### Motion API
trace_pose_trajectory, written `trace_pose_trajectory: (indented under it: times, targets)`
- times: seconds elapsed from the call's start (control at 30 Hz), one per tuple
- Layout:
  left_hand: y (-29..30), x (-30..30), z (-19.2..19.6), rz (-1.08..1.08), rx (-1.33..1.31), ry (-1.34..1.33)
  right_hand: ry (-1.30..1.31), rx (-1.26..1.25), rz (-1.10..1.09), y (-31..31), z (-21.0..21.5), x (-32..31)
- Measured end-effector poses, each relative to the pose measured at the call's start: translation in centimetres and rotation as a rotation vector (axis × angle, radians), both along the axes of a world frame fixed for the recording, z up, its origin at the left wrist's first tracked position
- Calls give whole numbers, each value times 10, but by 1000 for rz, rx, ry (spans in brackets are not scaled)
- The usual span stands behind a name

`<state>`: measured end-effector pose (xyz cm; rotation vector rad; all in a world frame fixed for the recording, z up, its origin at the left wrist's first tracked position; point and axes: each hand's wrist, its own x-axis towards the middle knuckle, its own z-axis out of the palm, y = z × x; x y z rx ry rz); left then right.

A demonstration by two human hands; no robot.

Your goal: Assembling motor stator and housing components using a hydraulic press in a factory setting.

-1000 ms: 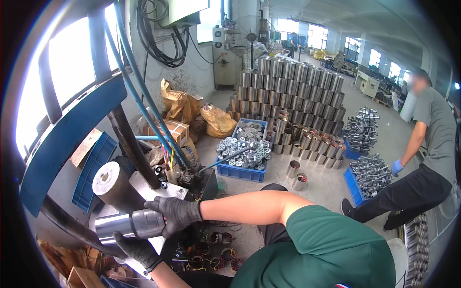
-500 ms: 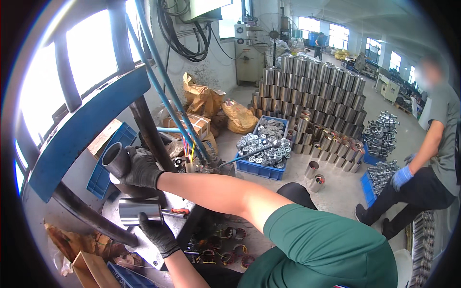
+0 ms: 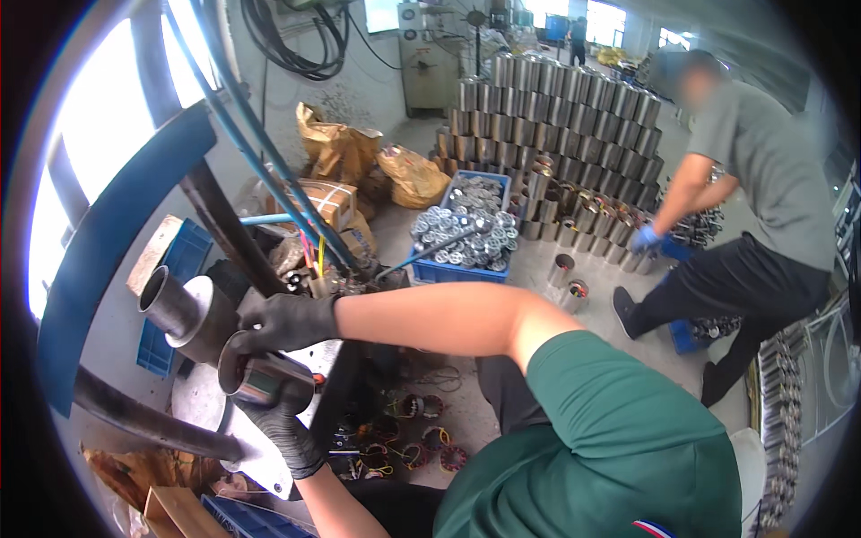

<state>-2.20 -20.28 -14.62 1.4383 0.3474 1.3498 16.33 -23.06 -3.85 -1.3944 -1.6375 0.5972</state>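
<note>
Since the earlier frames, the metal cylinder [image 3: 262, 378] had come lower and nearer to the body, and both gloved hands had closed around it again. At the left, the dark mandrel [image 3: 175, 305] of the machine stood out from its round plate, pointing up and to the left. The left hand [image 3: 280, 437] was curled under the cylinder, and the right hand [image 3: 285, 321] gripped it from above. The cylinder lay with its long axis almost parallel to the mandrel, its open mouth turned to the upper left (toward the machine). I judged the step as presenting the cylinder; the next move would need both axes lined up. To the right, another person bent over stacked cans [image 3: 556, 108].
</note>
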Motion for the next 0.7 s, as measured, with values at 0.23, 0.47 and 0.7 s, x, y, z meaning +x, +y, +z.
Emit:
trace_pose_trajectory:
  times: [0.23, 0.47, 0.7]
  targets:
    - [-70, 73, -13, -94, 568, 518, 418, -423, 62, -138, -58, 112]
    - [-96, 100, -37, -312, 385, 693, 703, -416, -299, -298, -172, 208]
    - [-87, 62, -66, -396, 382, 1036, 1236, -602, -1433, -423, -467, 225]
